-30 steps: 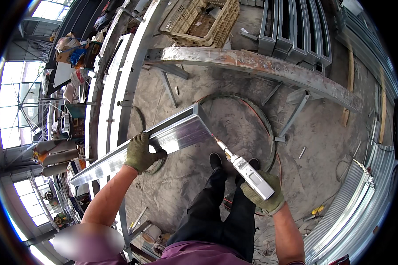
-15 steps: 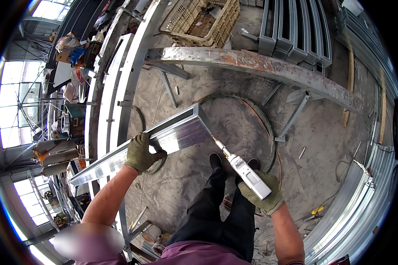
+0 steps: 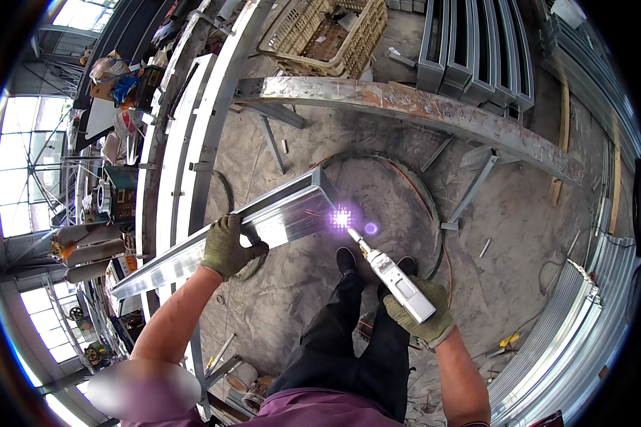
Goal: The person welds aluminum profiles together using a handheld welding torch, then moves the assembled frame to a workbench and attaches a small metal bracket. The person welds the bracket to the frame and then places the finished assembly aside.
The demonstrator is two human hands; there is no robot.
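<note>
My left hand [image 3: 226, 249], in a green work glove, is closed around the edge of a long shiny metal frame [image 3: 292, 219], which tilts up to the right across a bench. In my gloved right hand [image 3: 426, 313] is a white and silver handheld welding gun [image 3: 399, 283], its nozzle aimed up and left at the frame's near right corner. A bright violet-white welding flash [image 3: 341, 218] glows at that corner and hides the joint. The fingers under the gun are partly hidden.
A rusty steel beam [image 3: 406, 99] on legs spans the far side. Beyond it stand a yellow plastic crate [image 3: 363, 53] and stacked metal frames [image 3: 470, 85]. Hoses [image 3: 434, 206] curl on the floor. Long metal profiles [image 3: 548, 341] lie at the right; gas cylinders [image 3: 92, 253] lie at the left.
A bright violet flash has appeared at the nozzle tip on the frame's corner. The gun has shifted very slightly; my left hand and the frame stay almost in place.
</note>
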